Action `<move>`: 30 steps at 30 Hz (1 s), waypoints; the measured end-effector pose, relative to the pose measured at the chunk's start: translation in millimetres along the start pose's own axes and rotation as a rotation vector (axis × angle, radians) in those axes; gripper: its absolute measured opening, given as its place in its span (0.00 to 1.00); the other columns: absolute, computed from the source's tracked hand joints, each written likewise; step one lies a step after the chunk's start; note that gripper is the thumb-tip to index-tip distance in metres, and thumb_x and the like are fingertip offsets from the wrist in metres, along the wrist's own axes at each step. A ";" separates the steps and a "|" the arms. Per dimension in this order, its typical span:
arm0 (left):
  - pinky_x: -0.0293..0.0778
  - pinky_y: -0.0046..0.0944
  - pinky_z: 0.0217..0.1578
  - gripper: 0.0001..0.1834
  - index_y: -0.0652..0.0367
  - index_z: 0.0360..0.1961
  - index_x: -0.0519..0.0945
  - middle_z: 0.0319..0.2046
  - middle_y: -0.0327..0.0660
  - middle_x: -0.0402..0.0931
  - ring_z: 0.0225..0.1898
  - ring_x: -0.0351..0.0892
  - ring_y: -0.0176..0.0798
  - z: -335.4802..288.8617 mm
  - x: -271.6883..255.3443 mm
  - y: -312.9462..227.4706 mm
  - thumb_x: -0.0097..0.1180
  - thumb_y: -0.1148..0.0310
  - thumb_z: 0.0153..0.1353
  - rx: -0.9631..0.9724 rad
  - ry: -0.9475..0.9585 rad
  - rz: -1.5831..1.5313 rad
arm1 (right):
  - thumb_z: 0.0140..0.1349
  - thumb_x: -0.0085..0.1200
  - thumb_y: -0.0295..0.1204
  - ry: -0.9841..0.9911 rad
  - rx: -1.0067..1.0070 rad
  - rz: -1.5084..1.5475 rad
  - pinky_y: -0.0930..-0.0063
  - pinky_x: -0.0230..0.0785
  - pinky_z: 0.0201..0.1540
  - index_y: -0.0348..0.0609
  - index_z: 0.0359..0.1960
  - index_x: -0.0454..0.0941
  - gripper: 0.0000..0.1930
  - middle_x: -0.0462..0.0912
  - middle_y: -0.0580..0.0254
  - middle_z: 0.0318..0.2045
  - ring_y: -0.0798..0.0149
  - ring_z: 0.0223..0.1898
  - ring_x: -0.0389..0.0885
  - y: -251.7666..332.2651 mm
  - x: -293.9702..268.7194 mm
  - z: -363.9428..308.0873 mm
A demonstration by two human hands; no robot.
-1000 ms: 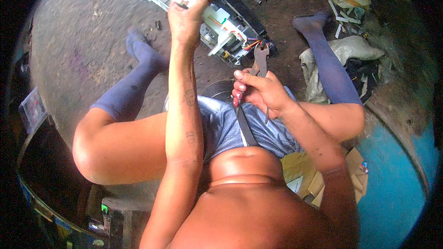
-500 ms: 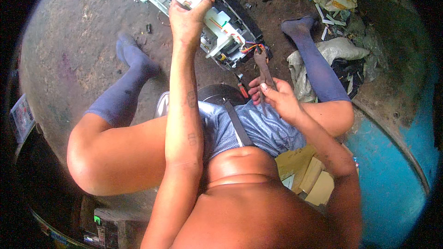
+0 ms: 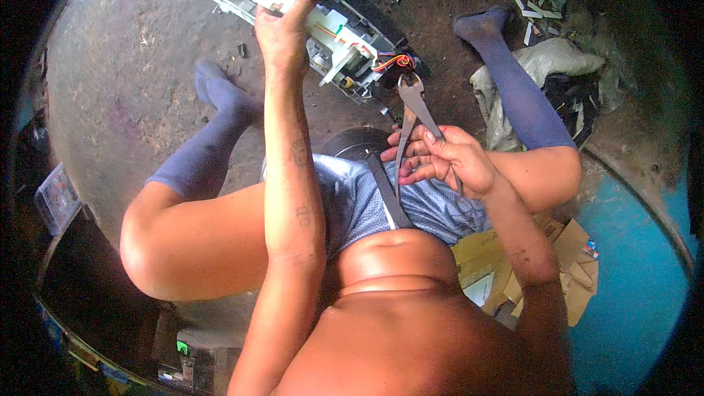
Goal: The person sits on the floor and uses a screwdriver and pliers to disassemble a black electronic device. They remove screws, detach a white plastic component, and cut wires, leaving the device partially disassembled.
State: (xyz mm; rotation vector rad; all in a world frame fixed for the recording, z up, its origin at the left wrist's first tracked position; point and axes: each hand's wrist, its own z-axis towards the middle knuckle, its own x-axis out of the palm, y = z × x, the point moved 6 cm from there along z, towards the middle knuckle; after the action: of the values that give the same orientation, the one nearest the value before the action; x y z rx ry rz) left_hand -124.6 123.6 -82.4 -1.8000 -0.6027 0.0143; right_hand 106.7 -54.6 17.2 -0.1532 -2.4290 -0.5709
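A long machine assembly (image 3: 345, 37), with a white plastic frame, a black body and exposed inner parts, lies slantwise between my lower legs. My left hand (image 3: 284, 40) is closed on its white frame, thumb on top; the other fingers are mostly hidden beneath. Red, yellow and blue wires (image 3: 396, 62) bunch at the near right end. In my right hand (image 3: 458, 161) is a pair of metal pincers (image 3: 416, 114), its handles spread apart and fingers around them. The pincers' head sits just below the wires, its jaws parted; I cannot tell whether they touch a wire.
A pale sack (image 3: 499, 95) with black plastic lies beside my right leg. White scraps (image 3: 539, 11) lie beyond it on the dirty floor (image 3: 117, 103). Flattened cardboard (image 3: 579, 271) is by my right hip. A small dark fragment (image 3: 242, 50) lies near my left foot.
The pincers' handles have gone from close together to wide apart, and the jaws have opened. The fingers of my right hand have spread. My left hand keeps its hold on the frame.
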 end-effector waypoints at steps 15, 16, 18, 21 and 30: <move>0.77 0.35 0.37 0.32 0.63 0.60 0.69 0.33 0.35 0.78 0.32 0.80 0.32 1.7 -3.5 1.4 0.67 0.76 0.54 -0.117 0.118 -0.013 | 0.79 0.37 0.42 -0.060 0.324 0.073 0.49 0.80 0.56 0.23 0.60 0.68 0.27 0.79 0.33 0.54 0.43 0.52 0.84 77.2 5.8 -14.4; 0.77 0.34 0.37 0.32 0.63 0.60 0.69 0.33 0.35 0.78 0.32 0.80 0.32 2.3 -4.7 3.3 0.67 0.77 0.54 -0.116 0.111 -0.019 | 0.79 0.37 0.42 -0.043 0.363 0.052 0.49 0.80 0.55 0.23 0.61 0.67 0.27 0.79 0.32 0.55 0.42 0.52 0.84 80.4 6.1 -17.2; 0.77 0.34 0.37 0.32 0.63 0.60 0.69 0.33 0.35 0.78 0.32 0.80 0.31 -2.6 -3.2 -1.7 0.67 0.77 0.54 -0.117 0.086 -0.024 | 0.79 0.36 0.42 -0.002 0.451 0.012 0.49 0.81 0.55 0.23 0.61 0.66 0.28 0.78 0.31 0.56 0.39 0.53 0.83 84.0 4.6 -21.4; 0.76 0.34 0.37 0.32 0.63 0.60 0.70 0.33 0.35 0.78 0.32 0.79 0.31 -1.1 0.8 -0.3 0.67 0.77 0.54 -0.112 0.102 -0.065 | 0.79 0.36 0.42 -0.022 0.511 0.023 0.48 0.82 0.53 0.23 0.63 0.64 0.28 0.77 0.30 0.55 0.37 0.53 0.83 86.7 -0.9 -20.1; 0.76 0.34 0.37 0.29 0.62 0.57 0.71 0.34 0.34 0.77 0.34 0.78 0.30 -3.0 2.9 -7.3 0.68 0.77 0.53 -0.133 0.107 0.000 | 0.78 0.38 0.46 -0.042 0.562 -0.055 0.58 0.86 0.38 0.27 0.63 0.68 0.29 0.83 0.40 0.45 0.57 0.37 0.86 94.8 -20.5 -8.8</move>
State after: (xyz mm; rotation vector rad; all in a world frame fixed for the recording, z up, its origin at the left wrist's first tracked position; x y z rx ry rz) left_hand -124.1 123.4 -74.0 -1.9159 -0.5375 -0.1232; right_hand 151.1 27.5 45.4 0.1383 -2.5391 0.1066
